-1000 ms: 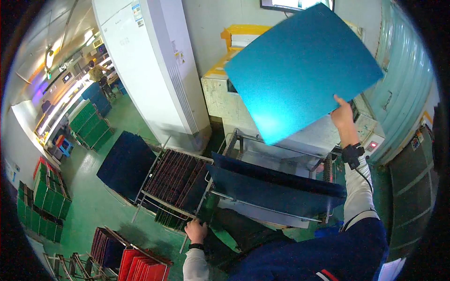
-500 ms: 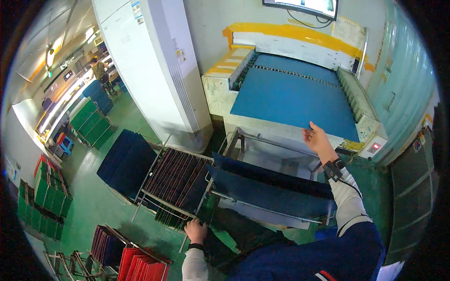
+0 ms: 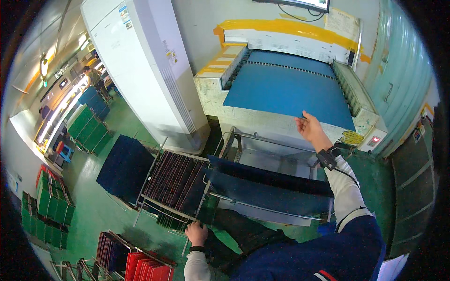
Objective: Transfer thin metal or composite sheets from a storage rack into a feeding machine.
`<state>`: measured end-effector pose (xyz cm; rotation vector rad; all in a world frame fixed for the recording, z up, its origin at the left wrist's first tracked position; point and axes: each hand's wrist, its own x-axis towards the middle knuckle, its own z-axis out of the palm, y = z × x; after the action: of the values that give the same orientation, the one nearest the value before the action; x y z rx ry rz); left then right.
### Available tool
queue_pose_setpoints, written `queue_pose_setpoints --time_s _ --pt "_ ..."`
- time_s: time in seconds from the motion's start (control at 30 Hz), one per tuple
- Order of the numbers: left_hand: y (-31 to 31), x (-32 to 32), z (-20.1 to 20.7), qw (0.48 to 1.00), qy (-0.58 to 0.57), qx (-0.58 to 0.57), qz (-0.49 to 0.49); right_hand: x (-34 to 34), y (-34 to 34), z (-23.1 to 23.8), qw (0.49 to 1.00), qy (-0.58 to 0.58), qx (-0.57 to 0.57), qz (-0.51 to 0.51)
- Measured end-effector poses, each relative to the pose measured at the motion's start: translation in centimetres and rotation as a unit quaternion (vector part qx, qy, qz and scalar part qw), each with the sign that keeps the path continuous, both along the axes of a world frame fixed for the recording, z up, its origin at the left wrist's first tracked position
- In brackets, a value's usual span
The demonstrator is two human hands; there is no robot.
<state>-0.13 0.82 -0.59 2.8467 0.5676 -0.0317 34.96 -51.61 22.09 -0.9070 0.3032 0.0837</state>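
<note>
Just ahead of the right hand (image 3: 310,129), a broad, flat, matte-blue rectangular panel (image 3: 286,93)

At the far left of the near group, a stack of dark navy rectangular sheets (image 3: 124,164) leans beside a metal rack with closely spaced reddish slats (image 3: 173,180). The left hand (image 3: 196,233) is at the rack's near corner, knuckles bent downward; its fingertips are hidden, so I cannot tell whether they close round the bar. It is well apart from the blue panel, which lies up and to its right, past the rack.

Next, in front of the person, dark navy panels (image 3: 272,187) stand on edge, slightly spread, in a silver tubular metal frame (image 3: 262,213).

Above this frame, the blue panel lies flat on a cream, box-shaped machine with yellow-taped edges (image 3: 267,121), with a row of small dark rollers (image 3: 300,71) crossing over it. Its visible part looks longer from left to right than front to back, though the view foreshortens it.

The right hand is clearly nearer. Its fingers are loosely parted and half curled, holding nothing. One fingertip overlaps the panel's near edge in view, right of the middle; contact cannot be told. From there, the panel stretches away from the person and mostly leftward.
</note>
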Motion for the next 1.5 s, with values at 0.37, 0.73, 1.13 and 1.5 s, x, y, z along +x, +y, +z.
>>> queue_pose_setpoints --time_s 0.37,0.73,1.13,1.5 --pt "0.7 0.1 -1.9 1.0 -0.001 0.008 -0.004 1.4 -0.3 -0.3 1.0 0.008 0.01 -0.02" --pt "0.0 0.4 -0.5 1.0 0.009 -0.002 -0.007 2.4 -0.7 -0.3 0.999 -0.01 -0.007 -0.038" --pt "-0.1 0.2 -0.2 0.999 -0.044 -0.004 -0.005 4.4 -2.7 -1.5 0.999 -0.031 -0.013 -0.037" --pt "-0.3 -0.2 0.9 0.999 0.026 -0.011 0.021 -4.6 3.8 2.0 0.889 -0.054 -0.328 0.315"
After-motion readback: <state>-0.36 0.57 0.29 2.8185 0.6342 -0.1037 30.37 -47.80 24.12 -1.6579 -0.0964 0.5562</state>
